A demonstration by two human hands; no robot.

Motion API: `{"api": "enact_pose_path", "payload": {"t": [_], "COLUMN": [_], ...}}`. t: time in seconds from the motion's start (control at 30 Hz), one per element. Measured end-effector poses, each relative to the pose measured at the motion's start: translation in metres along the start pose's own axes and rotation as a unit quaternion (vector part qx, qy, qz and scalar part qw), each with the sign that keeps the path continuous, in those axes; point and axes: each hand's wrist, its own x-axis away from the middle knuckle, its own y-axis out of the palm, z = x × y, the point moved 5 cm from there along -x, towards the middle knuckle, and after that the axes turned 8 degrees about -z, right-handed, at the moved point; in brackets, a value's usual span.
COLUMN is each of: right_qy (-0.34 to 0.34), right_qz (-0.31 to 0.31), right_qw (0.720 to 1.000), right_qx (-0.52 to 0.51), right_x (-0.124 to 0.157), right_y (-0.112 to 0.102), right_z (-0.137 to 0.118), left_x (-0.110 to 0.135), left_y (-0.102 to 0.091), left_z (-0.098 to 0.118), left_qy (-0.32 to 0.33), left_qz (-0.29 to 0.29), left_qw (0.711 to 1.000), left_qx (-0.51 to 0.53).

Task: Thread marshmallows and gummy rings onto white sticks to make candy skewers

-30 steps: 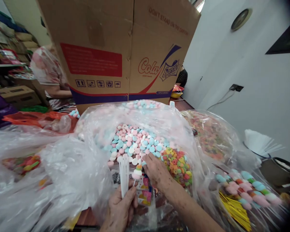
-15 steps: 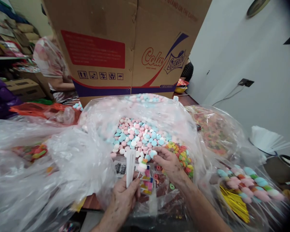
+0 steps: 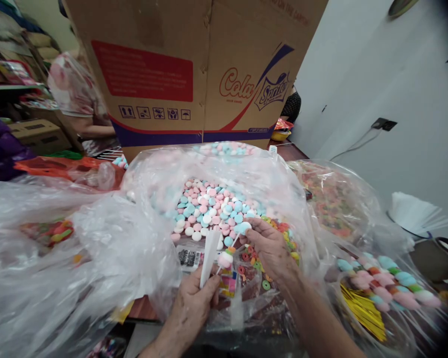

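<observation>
My left hand (image 3: 198, 291) is closed around a bundle of flat white strips (image 3: 210, 256) and a thin stick carrying sweets. A pink-and-white marshmallow (image 3: 225, 259) and orange and green gummy rings (image 3: 230, 250) are threaded on that stick. Between thumb and fingers, my right hand (image 3: 266, 244) pinches a light blue marshmallow (image 3: 242, 228) at the stick's upper end. Loose pink, blue and white marshmallows (image 3: 212, 204) lie behind the hands in an opened clear plastic bag (image 3: 160, 169). Colourful gummy rings (image 3: 280, 233) lie partly behind my right hand.
A large cardboard box (image 3: 197, 64) stands behind the bag. Finished marshmallow skewers (image 3: 392, 281) and gold twist ties (image 3: 362, 311) sit at the right. Crumpled clear plastic (image 3: 108, 248) covers the left side. A person in a patterned shirt (image 3: 74, 89) is beyond the box.
My right hand has moved slightly up with the blue marshmallow, which is now at the stick's tip. The white strips and the skewer in my left hand lean more to the right.
</observation>
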Motion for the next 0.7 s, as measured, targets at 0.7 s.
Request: {"api": "enact_pose_path", "payload": {"t": [0.7], "right_qy": [0.01], "right_qz": [0.002], "right_qw": [0.998], "right_qx": [0.069], "right_x": [0.003], "right_y": [-0.004], "right_z": [-0.001], "left_x": [0.005], "left_y": [0.009], "left_z": [0.022], "left_qy": [-0.022], "left_qz": [-0.007], "left_qw": [0.996], "left_qx": [-0.083]}}
